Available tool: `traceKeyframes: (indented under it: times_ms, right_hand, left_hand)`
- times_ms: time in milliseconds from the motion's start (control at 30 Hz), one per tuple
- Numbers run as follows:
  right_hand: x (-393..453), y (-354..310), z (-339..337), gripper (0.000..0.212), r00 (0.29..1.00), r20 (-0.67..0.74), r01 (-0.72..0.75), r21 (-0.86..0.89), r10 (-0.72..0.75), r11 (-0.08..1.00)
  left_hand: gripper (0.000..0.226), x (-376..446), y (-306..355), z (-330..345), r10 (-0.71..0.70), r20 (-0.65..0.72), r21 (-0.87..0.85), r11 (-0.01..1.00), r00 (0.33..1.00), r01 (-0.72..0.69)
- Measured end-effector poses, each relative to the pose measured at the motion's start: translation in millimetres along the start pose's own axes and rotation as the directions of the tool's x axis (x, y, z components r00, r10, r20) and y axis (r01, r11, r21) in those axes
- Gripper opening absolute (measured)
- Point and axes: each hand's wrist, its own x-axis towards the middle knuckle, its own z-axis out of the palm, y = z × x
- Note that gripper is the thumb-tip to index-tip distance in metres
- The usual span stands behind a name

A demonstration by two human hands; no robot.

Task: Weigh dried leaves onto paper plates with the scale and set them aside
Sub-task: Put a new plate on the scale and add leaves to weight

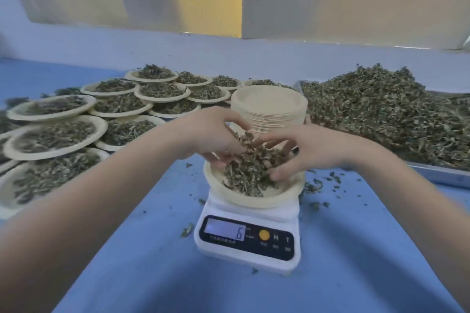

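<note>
A white digital scale (248,239) stands in the middle of the blue table, its display showing a 6. On it sits a cream paper plate (244,198) holding a heap of dried leaves (250,170). My left hand (211,134) and my right hand (302,150) meet over the plate, fingers curled around a clump of the leaves from both sides. The far half of the plate is hidden by my hands.
A stack of empty paper plates (269,107) stands just behind the scale. Several filled plates (58,134) overlap at the left. A metal tray (442,175) with a large pile of loose leaves (386,114) fills the right. Leaf crumbs litter the blue table (152,262).
</note>
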Motion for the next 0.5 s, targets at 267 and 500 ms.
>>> traceKeyframes:
  times_ms: [267,500]
  right_hand:
    - [-6,7,-3,0.081,0.998,-0.068,0.004,0.125,0.005,0.992]
    - [-4,8,4,0.081,0.975,-0.220,0.049,0.188,-0.007,0.981]
  left_hand:
    - [0.025,5,-14,-3,0.073,-0.193,0.042,0.997,0.978,-0.066]
    - [0.023,14,-15,11,0.148,-0.332,-0.008,0.987,0.932,-0.160]
